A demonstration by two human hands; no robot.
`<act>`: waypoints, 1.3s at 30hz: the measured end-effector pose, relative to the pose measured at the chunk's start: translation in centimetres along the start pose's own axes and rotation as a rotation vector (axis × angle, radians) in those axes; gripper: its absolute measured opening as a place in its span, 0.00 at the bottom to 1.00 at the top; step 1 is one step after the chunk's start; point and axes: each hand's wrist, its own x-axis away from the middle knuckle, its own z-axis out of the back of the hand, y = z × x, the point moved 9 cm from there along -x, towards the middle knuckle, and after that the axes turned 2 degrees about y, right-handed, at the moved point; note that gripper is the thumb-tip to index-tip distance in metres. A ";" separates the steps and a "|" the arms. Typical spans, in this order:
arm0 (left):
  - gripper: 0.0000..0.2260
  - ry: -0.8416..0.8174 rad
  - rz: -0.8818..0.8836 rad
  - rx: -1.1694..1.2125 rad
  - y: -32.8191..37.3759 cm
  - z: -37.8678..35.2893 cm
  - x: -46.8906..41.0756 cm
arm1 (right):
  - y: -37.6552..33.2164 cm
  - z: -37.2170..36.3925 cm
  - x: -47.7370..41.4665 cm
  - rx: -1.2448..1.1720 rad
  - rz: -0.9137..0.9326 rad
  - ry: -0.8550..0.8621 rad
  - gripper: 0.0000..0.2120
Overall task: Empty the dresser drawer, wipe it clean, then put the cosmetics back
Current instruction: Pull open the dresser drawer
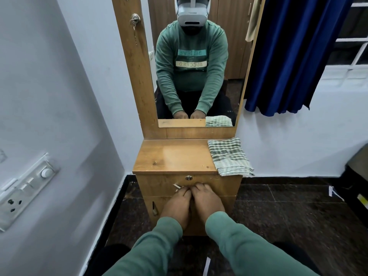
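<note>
My left hand (177, 200), right hand (207, 198) grip handle (176, 186); drawer (159, 183) shut. Opening step. Next, I judge: straight pull. Wiping cloth (230, 156) on dresser top (179, 154), right edge.

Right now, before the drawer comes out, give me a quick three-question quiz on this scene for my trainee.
1. True or false: the drawer is already pulled open.
2. Where does the checked cloth lie? A) on the floor; B) on the right side of the dresser top; C) draped over the blue curtain.
3. Fill in: the left hand and the right hand both grip the drawer's metal ____.
Key: 1 false, its front sits flush and shut. 2 B. 3 handle.
</note>
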 end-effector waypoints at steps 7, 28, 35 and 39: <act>0.24 -0.011 0.022 0.011 0.1 -0.1 0.3 | -0.4 0.8 0.1 0.022 -0.009 0.062 0.14; 0.22 0.080 -0.042 0.090 1.1 0.2 9.1 | -2.3 0.5 9.0 0.044 0.178 0.260 0.05; 0.19 0.109 -0.132 0.169 1.9 0.4 12.7 | -3.3 0.2 13.0 0.068 0.266 0.317 0.07; 0.20 0.066 -0.193 0.220 3.3 0.1 15.4 | -3.7 0.1 15.4 0.090 0.317 0.330 0.10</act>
